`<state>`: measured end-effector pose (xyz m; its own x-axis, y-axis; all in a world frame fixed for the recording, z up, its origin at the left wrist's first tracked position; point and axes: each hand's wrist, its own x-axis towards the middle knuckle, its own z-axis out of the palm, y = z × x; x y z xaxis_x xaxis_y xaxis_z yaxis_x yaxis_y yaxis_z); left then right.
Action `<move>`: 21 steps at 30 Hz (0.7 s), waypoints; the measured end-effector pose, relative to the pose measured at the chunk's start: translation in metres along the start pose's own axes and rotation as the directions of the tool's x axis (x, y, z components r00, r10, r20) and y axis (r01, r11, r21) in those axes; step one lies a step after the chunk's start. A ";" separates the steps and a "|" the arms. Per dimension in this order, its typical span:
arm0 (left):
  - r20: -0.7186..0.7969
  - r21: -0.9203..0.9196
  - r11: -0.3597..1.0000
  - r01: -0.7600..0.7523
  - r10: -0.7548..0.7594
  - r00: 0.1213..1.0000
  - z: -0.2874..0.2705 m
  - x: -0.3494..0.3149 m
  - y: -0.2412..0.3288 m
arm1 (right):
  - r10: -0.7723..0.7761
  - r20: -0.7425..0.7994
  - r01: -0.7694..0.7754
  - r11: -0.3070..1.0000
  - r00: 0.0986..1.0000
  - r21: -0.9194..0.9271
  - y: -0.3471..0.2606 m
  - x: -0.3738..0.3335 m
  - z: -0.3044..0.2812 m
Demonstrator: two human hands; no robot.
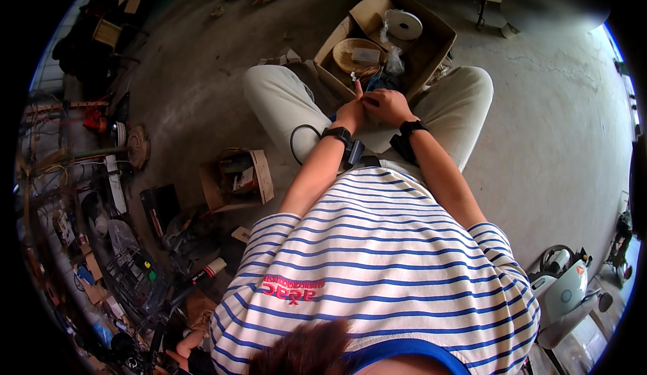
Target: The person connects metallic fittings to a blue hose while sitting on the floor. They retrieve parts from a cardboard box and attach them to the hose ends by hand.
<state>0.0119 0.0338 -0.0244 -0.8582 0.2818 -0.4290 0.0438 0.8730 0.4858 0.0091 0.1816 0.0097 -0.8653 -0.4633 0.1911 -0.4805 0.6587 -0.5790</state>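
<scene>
My left hand [351,113] and my right hand [389,105] meet between my knees, in front of an open cardboard box [327,64]. The left index finger points away toward small white pieces [354,76] that look like connectors; whether it touches them I cannot tell. The other left fingers are curled in. My right hand is closed against the left, fingers bent as in a pinch. What either hand holds is too small or hidden. Inside the box lie a round woven basket [344,55], a clear plastic container [365,55], a white reel [404,26] and crumpled clear plastic [395,61].
A smaller open cardboard box [262,173] stands on the floor at my left. Cluttered shelves [67,193] line the left side. Someone's arm [189,342] shows at the lower left. A light-coloured scooter [566,287] stands at the lower right, and a round-topped stool [555,8] at the far right.
</scene>
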 end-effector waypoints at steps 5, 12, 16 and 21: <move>-0.062 0.029 0.999 -0.046 0.047 0.997 0.010 0.002 -0.011 | 0.044 -0.016 -0.044 0.999 0.999 0.009 -0.004 0.002 0.001; -0.048 0.117 0.985 -0.127 0.133 0.990 -0.010 -0.010 0.009 | 0.290 -0.078 -0.283 0.955 0.954 0.087 0.013 -0.002 0.012; -0.186 -0.031 0.998 -0.063 0.056 0.981 -0.010 -0.009 0.009 | 0.538 -0.139 -0.457 0.804 0.831 0.380 0.035 -0.004 0.022; -0.367 -0.210 0.977 -0.040 -0.041 0.929 0.009 0.002 -0.014 | 0.364 0.059 -0.305 0.668 0.929 0.679 0.033 0.000 0.024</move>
<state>0.0136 0.0252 -0.0389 -0.9871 0.0798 -0.1388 -0.0304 0.7577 0.6519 -0.0031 0.1895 -0.0287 -0.9709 -0.2257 -0.0799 0.0394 0.1786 -0.9831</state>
